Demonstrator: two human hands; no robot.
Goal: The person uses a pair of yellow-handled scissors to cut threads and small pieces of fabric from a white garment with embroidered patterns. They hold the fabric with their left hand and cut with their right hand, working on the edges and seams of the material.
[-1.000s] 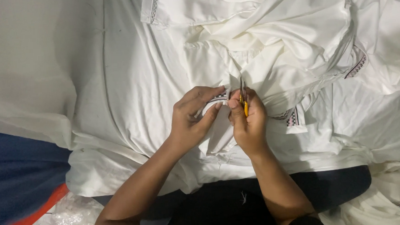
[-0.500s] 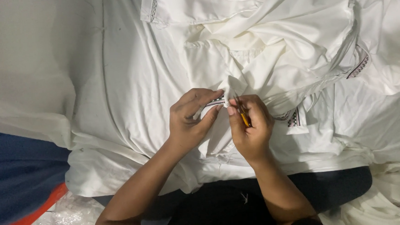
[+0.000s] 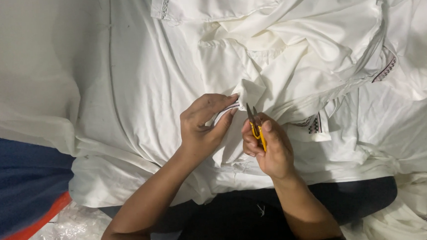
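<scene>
My left hand (image 3: 201, 125) pinches a fold of white garment (image 3: 181, 63) with a dark embroidered trim between thumb and fingers, at the middle of the view. My right hand (image 3: 268, 148) is just right of it, closed around small yellow-handled thread snips (image 3: 255, 122). The metal blades point up and sit close to the pinched trim edge. The white cloth lies bunched across my lap and spreads over the whole upper view.
More white garments with dark patterned trim (image 3: 386, 69) pile at the right and lower right (image 3: 418, 211). A dark blue cloth with an orange edge (image 3: 17, 193) lies at the left. Crinkled clear plastic (image 3: 73, 234) shows at the bottom left.
My right hand has shifted the snips slightly down and back up beside the trim; the blades now stand clear next to the pinched fold. My left hand keeps its grip.
</scene>
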